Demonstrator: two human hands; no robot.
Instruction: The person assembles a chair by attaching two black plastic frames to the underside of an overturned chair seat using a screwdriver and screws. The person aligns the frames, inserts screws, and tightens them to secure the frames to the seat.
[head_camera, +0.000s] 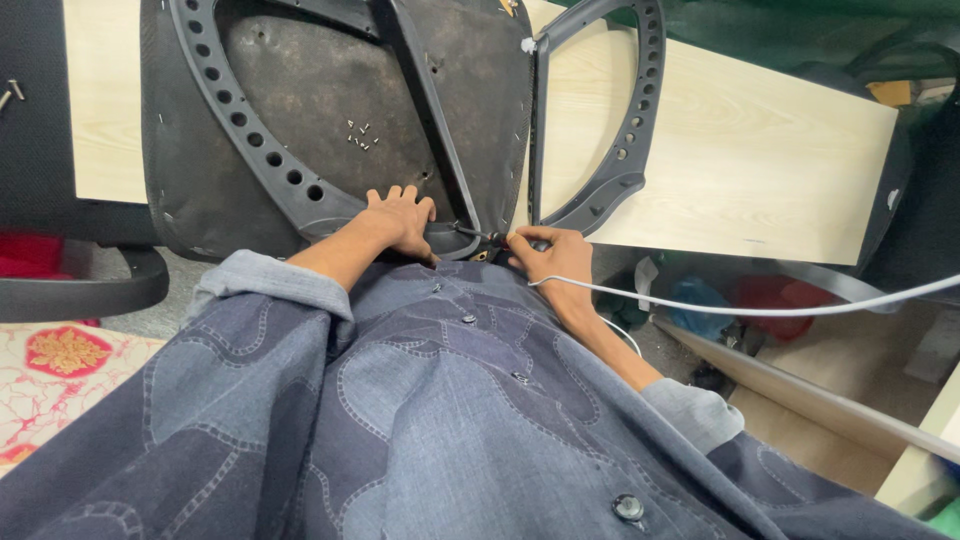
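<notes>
A: Where is the seat pan (330, 110), and how will it handle?

B: It lies upside down on the tabletop (760, 160), its near edge at your lap. I'd judge it heavy and stiff under that padded fabric; take it by the grey plastic armrest frame (240, 130), not the soft edge.

A: And your hands?

B: Your left hand (398, 222) rests flat and spread on the frame, its grip holding nothing. Your right hand (550, 255) has its grip pinched narrow on a slim tool (478, 234) at the seat's rim.

A: Counts?

B: One seat, two armrest loops, the second (610, 120) standing off to the right, one white cable (760, 308), and a small cluster of screws (362, 135), too tiny to count.
</notes>
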